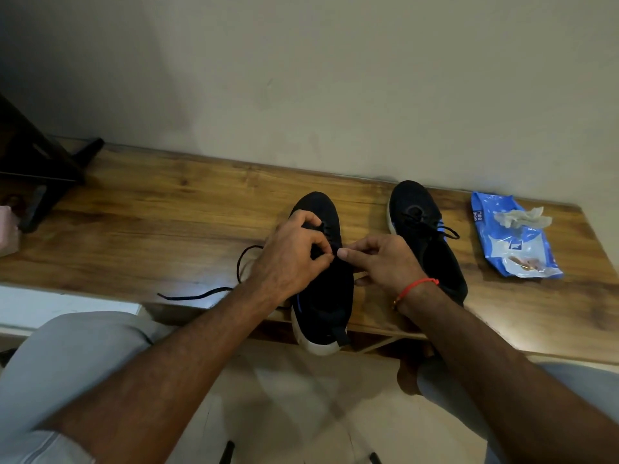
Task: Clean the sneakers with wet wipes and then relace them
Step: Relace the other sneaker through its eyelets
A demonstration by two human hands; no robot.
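Right now I see my left hand [291,254] and right hand [385,259] meeting over the near black sneaker [330,293], whose heel overhangs the near edge of the wooden counter [167,209]; both hands' fingers are curled, pinching the black lace [201,296] at the eyelets. Its loose end trails left across the counter. Farther right sits the second sneaker [422,226], then a blue wet-wipes pack [512,242] with a crumpled wipe [522,217] on it.
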